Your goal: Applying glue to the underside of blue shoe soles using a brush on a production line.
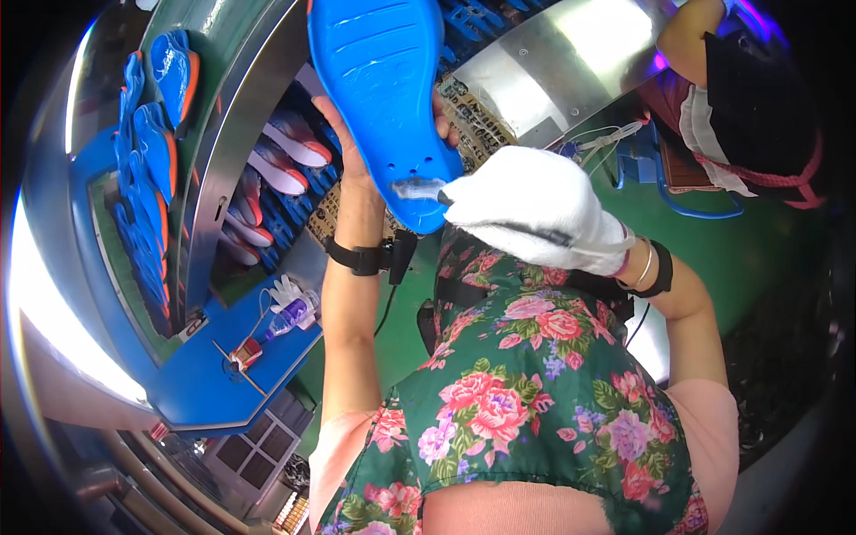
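A large blue shoe insole is held up in front of me, its heel end toward my body. My bare left hand is closed around it from behind, with fingertips showing at both side edges. At the heel, my right hand, in a white knit glove with a dark smear, grips a small brush-like tool. Its dark end pokes out of the glove and the rest is hidden. A pale, wet-looking streak lies where the tool meets the heel, below three small holes.
Blue insoles with orange edges line the curved green-topped surface at left. White-topped ones lie on the lower rack. A blue shelf carries a purple-labelled bottle and a white glove. A co-worker's arm is at upper right.
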Tool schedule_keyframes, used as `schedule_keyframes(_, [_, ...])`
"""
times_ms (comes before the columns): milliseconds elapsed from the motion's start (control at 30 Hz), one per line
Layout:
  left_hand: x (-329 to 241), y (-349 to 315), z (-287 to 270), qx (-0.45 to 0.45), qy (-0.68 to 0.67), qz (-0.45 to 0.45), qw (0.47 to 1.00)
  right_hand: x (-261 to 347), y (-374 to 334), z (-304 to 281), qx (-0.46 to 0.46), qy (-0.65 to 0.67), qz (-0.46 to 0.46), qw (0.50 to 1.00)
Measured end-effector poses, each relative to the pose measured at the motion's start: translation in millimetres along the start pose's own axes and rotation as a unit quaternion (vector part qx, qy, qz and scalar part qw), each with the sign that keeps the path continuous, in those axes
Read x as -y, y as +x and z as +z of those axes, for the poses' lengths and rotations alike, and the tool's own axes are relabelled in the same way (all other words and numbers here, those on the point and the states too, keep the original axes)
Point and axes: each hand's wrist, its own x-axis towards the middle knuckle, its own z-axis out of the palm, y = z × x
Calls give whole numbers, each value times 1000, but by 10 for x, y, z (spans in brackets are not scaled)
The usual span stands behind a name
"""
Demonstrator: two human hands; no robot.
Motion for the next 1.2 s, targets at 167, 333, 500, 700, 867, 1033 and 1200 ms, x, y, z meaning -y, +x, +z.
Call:
schedule_keyframes(167, [-90,-106,-42,-113,106,-47,987,19,-134,145,40,-87,-61,994])
schedule_keyframes(333, [-128,-149,-193,-195,233,-98,948,-98,67,5,97,126,33,987])
schedule_keyframes(500, [-182,-62,-56,-266,286,-100,915,-86,78,34,114,185,97,971])
schedule_keyframes(700, [304,-355,-323,-82,-148,10,986,-69,273,-251,-90,140,299,939])
schedule_keyframes(867, [650,-315,31,-280,39,53,958,-205,379,-284,-19,22,218,975])
schedule_keyframes(1033, [801,-511,-277,-227,102,-89,965,-215,276,-305,35,-44,141,988])
schedule_keyframes(1200, [742,-504,26,-127,-233,19,964,-97,149,-261,9,-21,185,983])
